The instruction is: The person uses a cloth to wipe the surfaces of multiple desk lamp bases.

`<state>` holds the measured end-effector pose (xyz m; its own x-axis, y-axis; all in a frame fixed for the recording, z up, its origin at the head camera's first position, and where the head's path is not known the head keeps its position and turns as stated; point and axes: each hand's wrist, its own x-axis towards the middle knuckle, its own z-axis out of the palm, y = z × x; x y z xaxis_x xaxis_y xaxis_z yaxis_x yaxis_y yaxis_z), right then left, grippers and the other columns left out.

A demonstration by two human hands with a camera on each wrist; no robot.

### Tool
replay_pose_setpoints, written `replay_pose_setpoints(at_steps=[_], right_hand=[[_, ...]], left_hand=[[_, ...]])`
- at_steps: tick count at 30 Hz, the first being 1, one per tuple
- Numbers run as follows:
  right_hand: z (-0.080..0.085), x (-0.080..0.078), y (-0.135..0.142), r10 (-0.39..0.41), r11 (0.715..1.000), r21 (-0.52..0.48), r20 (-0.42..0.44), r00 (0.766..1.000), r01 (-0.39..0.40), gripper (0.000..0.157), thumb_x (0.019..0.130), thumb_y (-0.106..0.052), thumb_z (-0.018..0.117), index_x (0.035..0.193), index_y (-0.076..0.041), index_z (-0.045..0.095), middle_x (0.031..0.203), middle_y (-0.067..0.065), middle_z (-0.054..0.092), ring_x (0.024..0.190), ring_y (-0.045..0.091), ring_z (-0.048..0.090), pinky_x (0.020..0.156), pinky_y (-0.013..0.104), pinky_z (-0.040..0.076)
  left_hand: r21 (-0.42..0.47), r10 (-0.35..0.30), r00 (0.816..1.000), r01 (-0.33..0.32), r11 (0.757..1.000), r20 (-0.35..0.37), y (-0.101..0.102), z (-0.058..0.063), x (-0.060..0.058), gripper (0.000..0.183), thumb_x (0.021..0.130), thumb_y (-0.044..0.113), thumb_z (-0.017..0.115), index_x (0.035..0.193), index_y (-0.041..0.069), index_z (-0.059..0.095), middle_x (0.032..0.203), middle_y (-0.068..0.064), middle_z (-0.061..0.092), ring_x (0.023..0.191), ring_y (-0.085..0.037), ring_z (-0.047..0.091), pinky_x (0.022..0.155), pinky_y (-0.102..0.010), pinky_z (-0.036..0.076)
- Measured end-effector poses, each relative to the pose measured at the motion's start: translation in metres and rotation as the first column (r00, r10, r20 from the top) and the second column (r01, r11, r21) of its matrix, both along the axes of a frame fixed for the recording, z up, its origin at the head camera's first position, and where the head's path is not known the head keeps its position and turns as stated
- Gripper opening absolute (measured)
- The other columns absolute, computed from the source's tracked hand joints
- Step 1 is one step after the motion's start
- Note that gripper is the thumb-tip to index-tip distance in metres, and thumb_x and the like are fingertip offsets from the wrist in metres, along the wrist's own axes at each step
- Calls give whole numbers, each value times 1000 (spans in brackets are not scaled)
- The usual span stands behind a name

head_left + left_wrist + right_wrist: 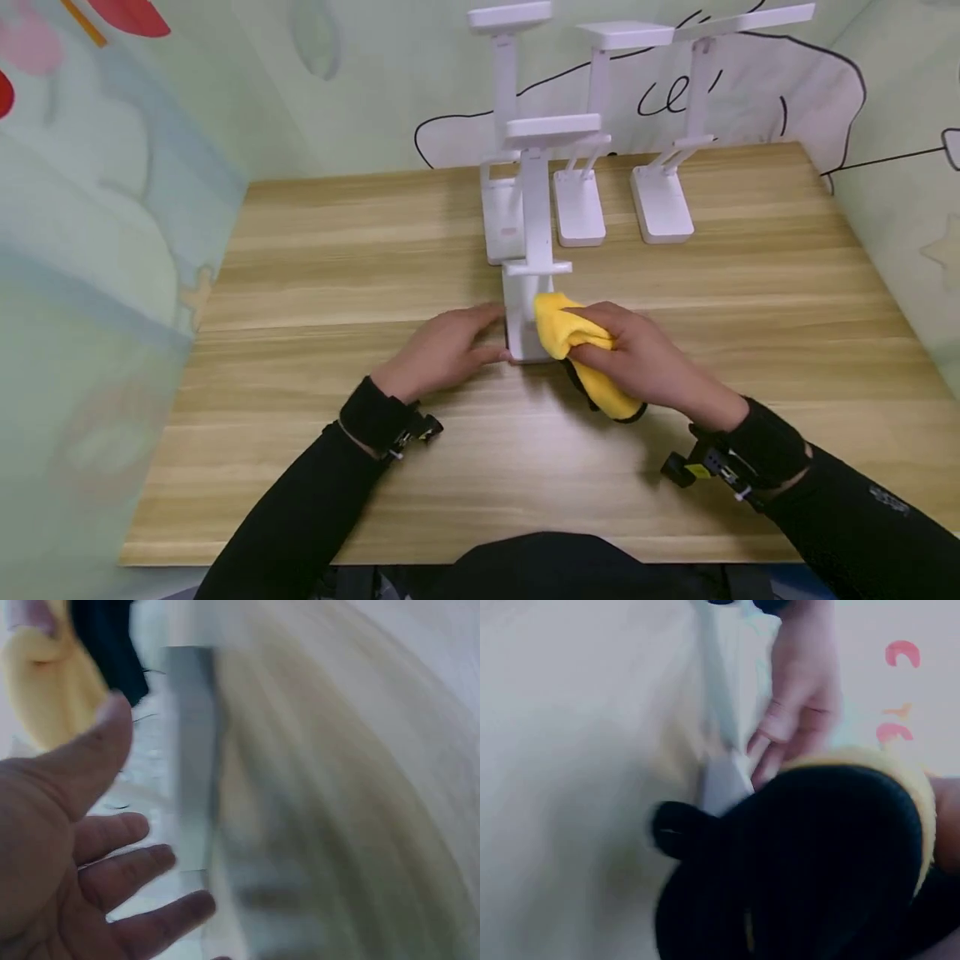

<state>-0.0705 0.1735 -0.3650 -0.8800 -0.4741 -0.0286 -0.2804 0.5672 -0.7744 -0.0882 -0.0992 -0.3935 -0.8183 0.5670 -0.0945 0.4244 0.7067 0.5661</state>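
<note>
A white desk lamp (536,200) stands in front of the person, its base (522,325) toward the table's near side. The left hand (446,350) is at the left edge of this base, thumb and fingertips touching or very close to it. In the left wrist view, that hand's fingers (127,877) are spread and loosely bent, holding nothing. The right hand (645,358) grips a bunched yellow cloth (558,329) against the base's right side. Seen from the right wrist, the cloth's dark side (802,855) covers much of the lamp.
Behind the front lamp stand a white lamp (504,221) at left, one in the middle (580,212) and one at right (663,208). All rest on a wood-grain table (337,250). Printed walls (360,100) rise along its back and sides. Both wrist views are blurred.
</note>
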Motion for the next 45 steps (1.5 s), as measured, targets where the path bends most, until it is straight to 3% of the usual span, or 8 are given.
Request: replay_pose_setpoints(at_steps=[4, 10, 20, 26, 30, 34, 38, 45], right_hand=[[-3, 13, -26, -83, 991, -102, 73, 994, 90, 38, 92, -25, 65, 130, -20, 60, 115, 11, 59, 76, 22, 58, 64, 38, 52], [-8, 23, -70, -5, 949, -312, 92, 996, 33, 32, 97, -26, 57, 129, -22, 55, 115, 8, 52, 93, 22, 53, 74, 40, 49], [-12, 35, -95, 273, 857, -503, 259, 926, -112, 63, 79, -2, 59, 135, -12, 31, 118, 7, 49, 110, 18, 46, 96, 36, 39], [-16, 32, -84, 489, 724, -668, 319, 812, -174, 91, 82, 9, 52, 154, -24, 6, 158, 0, 18, 142, 16, 23, 113, 44, 26], [-16, 29, -63, 467, 829, -453, 237, 852, -329, 77, 92, -2, 56, 155, -25, 18, 159, -1, 24, 142, 16, 26, 111, 51, 31], [-18, 20, -34, 350, 936, 93, -156, 924, -339, 47, 92, -21, 63, 136, -11, 54, 131, 8, 59, 119, 20, 53, 94, 46, 49], [-25, 2, -12, 268, 926, 358, -411, 871, -116, 48, 88, -31, 69, 128, -5, 60, 106, 11, 65, 94, 23, 60, 74, 42, 54], [-36, -20, -7, 286, 878, 468, -347, 893, -99, 80, 84, -50, 69, 145, -7, 41, 97, 8, 59, 72, 18, 53, 56, 35, 46]], left_hand=[[249, 91, 976, -140, 958, 197, -5, 15, 19, 50, 96, 50, 50, 133, 17, 47, 135, -4, 56, 118, -14, 55, 95, -38, 49], [439, 34, 950, -175, 881, 311, 0, 28, 41, 49, 100, 48, 40, 133, 16, 23, 137, -8, 37, 120, -16, 51, 98, -39, 46], [342, 139, 984, -169, 924, 111, 6, 28, 45, 59, 98, 52, 44, 147, 24, 24, 136, -5, 35, 114, -19, 40, 95, -41, 41], [312, 174, 985, -166, 936, 2, -3, 31, 38, 37, 97, 30, 54, 134, 26, 50, 129, 0, 50, 99, -16, 51, 85, -38, 49], [183, 202, 973, -180, 966, -109, -18, 34, 30, 37, 92, 17, 56, 129, 21, 61, 140, -7, 48, 108, -21, 55, 86, -40, 51], [21, 150, 949, -150, 989, -277, -33, 33, 18, 38, 90, 10, 58, 127, 16, 63, 140, -14, 48, 121, -28, 51, 90, -44, 50], [-109, -8, 935, -32, 994, -354, -27, 30, 4, 39, 90, 8, 59, 128, 17, 64, 140, -14, 53, 125, -29, 50, 100, -45, 44], [-263, -211, 874, 100, 960, -439, 14, 13, -21, 37, 93, 11, 55, 127, 19, 64, 139, -12, 56, 118, -33, 54, 95, -42, 47]])
